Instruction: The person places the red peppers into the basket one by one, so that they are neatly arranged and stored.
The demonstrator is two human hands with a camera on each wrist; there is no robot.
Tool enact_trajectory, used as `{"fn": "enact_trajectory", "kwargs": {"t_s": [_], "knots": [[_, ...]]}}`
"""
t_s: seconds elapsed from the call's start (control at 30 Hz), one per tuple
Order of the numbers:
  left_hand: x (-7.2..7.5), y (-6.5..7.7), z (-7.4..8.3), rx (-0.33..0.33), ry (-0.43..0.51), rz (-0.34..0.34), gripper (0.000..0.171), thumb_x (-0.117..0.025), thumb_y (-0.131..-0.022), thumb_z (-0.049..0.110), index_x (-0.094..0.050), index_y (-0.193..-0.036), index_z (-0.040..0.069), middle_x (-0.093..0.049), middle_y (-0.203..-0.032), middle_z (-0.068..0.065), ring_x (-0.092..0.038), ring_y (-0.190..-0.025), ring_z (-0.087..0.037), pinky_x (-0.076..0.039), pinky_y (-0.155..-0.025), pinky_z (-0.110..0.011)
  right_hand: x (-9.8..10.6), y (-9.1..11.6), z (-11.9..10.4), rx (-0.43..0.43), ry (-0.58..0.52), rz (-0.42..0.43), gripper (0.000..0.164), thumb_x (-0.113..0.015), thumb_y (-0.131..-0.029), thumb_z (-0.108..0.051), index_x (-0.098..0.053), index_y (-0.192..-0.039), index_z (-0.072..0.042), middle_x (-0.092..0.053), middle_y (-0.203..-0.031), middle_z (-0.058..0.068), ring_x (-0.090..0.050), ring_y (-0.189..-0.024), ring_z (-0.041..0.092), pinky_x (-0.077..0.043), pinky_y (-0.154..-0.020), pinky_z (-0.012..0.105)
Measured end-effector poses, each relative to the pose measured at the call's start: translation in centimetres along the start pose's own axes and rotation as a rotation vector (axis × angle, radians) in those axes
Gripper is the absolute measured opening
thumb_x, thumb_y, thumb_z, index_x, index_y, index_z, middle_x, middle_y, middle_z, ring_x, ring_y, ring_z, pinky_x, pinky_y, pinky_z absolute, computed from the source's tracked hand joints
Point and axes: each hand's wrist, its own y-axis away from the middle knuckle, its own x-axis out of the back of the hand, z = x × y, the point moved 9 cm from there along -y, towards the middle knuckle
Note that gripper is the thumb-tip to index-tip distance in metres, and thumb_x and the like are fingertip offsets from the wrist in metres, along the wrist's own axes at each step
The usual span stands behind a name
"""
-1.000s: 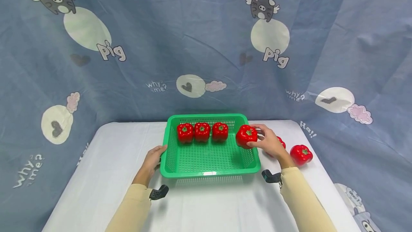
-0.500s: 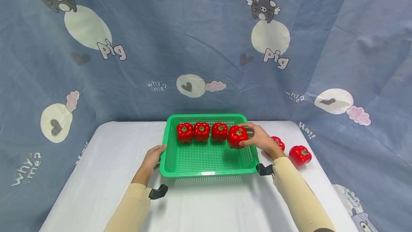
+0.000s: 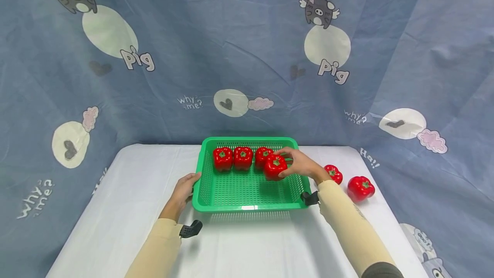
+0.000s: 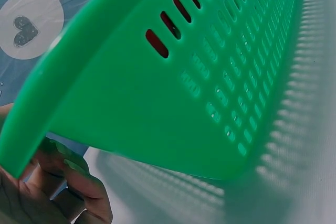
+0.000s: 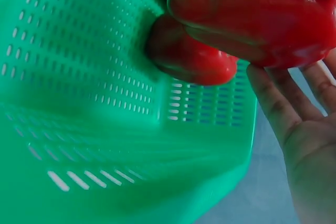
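My right hand (image 3: pixel 302 165) grips a glossy red bell pepper (image 3: pixel 274 169) by its sides, stem up, over the right half of a green plastic basket (image 3: pixel 231 208). The right wrist view has this held bell pepper (image 5: pixel 257 17) above another bell pepper (image 5: pixel 191 56) inside. Along the basket's back wall stand a left pepper (image 3: pixel 222 161), a middle pepper (image 3: pixel 242 160) and a right pepper (image 3: pixel 261 155), partly covered by the held one. At the left rim, my left hand (image 3: pixel 184 190) holds the basket; in the left wrist view its fingers (image 4: pixel 86 184) curl below the rim.
On the white table (image 3: pixel 247 248), right of the basket, lie two more red bell peppers: one pepper (image 3: pixel 335 174) partly behind my right forearm, another pepper (image 3: pixel 360 189) near the table's right edge. A blue printed cloth (image 3: pixel 247 67) hangs directly behind the table.
My right hand has carried the bell pepper leftward from the basket's right rim, up to the right pepper of the row. My left hand has stayed at the left rim.
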Motion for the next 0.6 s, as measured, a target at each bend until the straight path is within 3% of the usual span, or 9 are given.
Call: {"fn": "enact_trajectory", "kwargs": {"t_s": [0.3,0.47,0.6], "knots": [[0.0,0.0,-0.1,-0.006,-0.001,0.008,0.049,-0.041,-0.102,0.045,-0.055,-0.126,0.004,-0.062,-0.113,-0.01,-0.058,-0.097,-0.017,-0.049,-0.083,-0.033,-1.4,-1.5,-1.1,0.083,0.06,-0.064,0.066,-0.081,-0.072,-0.008,-0.056,-0.133,-0.009,-0.05,-0.136,0.013,-0.047,-0.123,0.037,-0.049,-0.094,0.048],[0.0,0.0,-0.1,-0.004,0.009,0.006,0.049,-0.041,-0.102,0.044,-0.054,-0.127,0.004,-0.063,-0.114,-0.01,-0.058,-0.098,-0.018,-0.049,-0.083,-0.033,-2.2,-2.1,-1.9,0.089,0.06,-0.09,0.065,-0.08,-0.072,-0.004,-0.057,-0.132,-0.008,-0.052,-0.135,0.012,-0.048,-0.123,0.034,-0.046,-0.098,0.047],[0.0,0.0,-0.1,-0.004,0.015,0.009,0.048,-0.042,-0.102,0.044,-0.054,-0.126,0.004,-0.063,-0.113,-0.009,-0.058,-0.097,-0.017,-0.049,-0.082,-0.033,-2.9,-2.7,-2.3,0.069,0.06,-0.101,0.066,-0.08,-0.071,-0.002,-0.057,-0.132,-0.009,-0.052,-0.134,0.012,-0.048,-0.122,0.033,-0.05,-0.093,0.043]]}}
